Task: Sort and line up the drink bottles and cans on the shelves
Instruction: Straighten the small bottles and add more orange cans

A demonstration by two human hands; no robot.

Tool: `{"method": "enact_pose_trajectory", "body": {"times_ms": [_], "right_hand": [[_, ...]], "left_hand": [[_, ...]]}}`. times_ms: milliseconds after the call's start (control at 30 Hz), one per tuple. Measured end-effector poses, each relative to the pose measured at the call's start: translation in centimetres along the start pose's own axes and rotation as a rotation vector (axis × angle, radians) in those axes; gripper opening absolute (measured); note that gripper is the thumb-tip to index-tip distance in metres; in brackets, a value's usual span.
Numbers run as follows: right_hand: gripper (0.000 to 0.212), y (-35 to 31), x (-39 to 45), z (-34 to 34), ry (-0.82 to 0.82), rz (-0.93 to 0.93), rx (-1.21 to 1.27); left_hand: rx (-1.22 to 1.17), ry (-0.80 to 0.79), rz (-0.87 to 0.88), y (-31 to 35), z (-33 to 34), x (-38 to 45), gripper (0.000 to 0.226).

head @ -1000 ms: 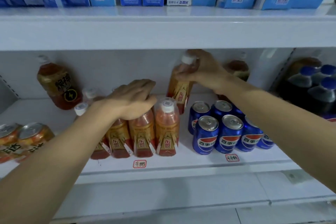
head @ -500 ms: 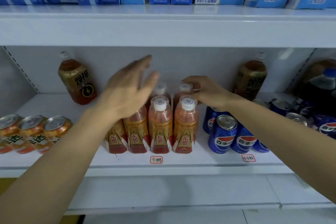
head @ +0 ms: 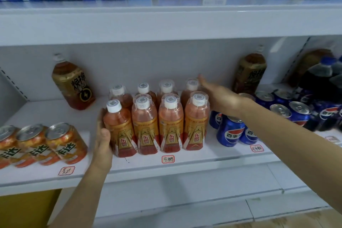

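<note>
Squaring up the block of orange Dongpeng bottles (head: 157, 122) on the middle shelf (head: 212, 155).

Your left hand (head: 103, 140) lies flat against the side of the front-left bottle (head: 119, 127), fingers straight, thumb on its front; your right hand (head: 220, 96) is spread against the right flank by the back-right bottle (head: 190, 89), clasping nothing. The eight bottles stand upright in two rows of four, between the orange Fanta cans (head: 42, 144) and the blue Pepsi cans (head: 231, 131). Full bottles likely feel hefty and top-heavy, their glossy sleeves slick and walls slightly yielding, so press low on the bodies, not the caps, and squeeze evenly.
</note>
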State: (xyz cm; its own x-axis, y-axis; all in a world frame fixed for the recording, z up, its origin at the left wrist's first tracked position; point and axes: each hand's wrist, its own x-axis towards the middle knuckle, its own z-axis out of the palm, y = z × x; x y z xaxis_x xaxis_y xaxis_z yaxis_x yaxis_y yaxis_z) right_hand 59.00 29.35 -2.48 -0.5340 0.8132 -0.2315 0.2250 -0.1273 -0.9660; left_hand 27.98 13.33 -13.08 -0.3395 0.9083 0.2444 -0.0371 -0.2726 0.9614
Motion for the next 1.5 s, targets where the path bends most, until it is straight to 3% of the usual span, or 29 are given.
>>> {"method": "enact_pose_trajectory", "body": {"times_ms": [100,200,367,467,733,1200,1333,1467,1500], "right_hand": [[0.082,1.2,0.2,1.4,0.194,-0.048,0.284],[0.079,3.7,-0.5,3.9,0.390,-0.100,0.474],[0.088,9.3,-2.2,7.6,0.580,-0.068,0.484],[0.093,11.0,-2.6,8.4,0.518,-0.054,0.444],[0.055,11.3,-2.6,8.2,0.504,-0.021,0.405],[0.047,9.0,-3.3,7.2,0.495,-0.011,0.392],[0.043,9.1,-4.1,7.6,0.416,-0.011,0.416],[0.034,9.0,-5.4,7.5,0.334,-0.050,0.371],[0.034,8.9,-5.8,7.3,0.321,-0.061,0.371]], "left_hand": [[-0.095,0.040,-0.141,-0.2,-0.1,0.2,0.108],[-0.141,0.111,-0.192,0.3,0.9,0.6,0.061],[-0.184,0.081,-0.287,0.8,1.8,0.7,0.081],[-0.210,0.069,-0.290,0.4,1.4,0.9,0.079],[-0.194,0.069,-0.313,-0.3,1.3,1.2,0.080],[-0.117,0.223,-0.194,-0.3,1.9,-0.8,0.071],[0.040,0.314,-0.166,0.0,2.1,-2.4,0.058],[0.247,0.298,-0.181,0.4,3.2,-4.2,0.083],[0.298,0.287,-0.167,0.8,3.8,-4.5,0.078]]}}
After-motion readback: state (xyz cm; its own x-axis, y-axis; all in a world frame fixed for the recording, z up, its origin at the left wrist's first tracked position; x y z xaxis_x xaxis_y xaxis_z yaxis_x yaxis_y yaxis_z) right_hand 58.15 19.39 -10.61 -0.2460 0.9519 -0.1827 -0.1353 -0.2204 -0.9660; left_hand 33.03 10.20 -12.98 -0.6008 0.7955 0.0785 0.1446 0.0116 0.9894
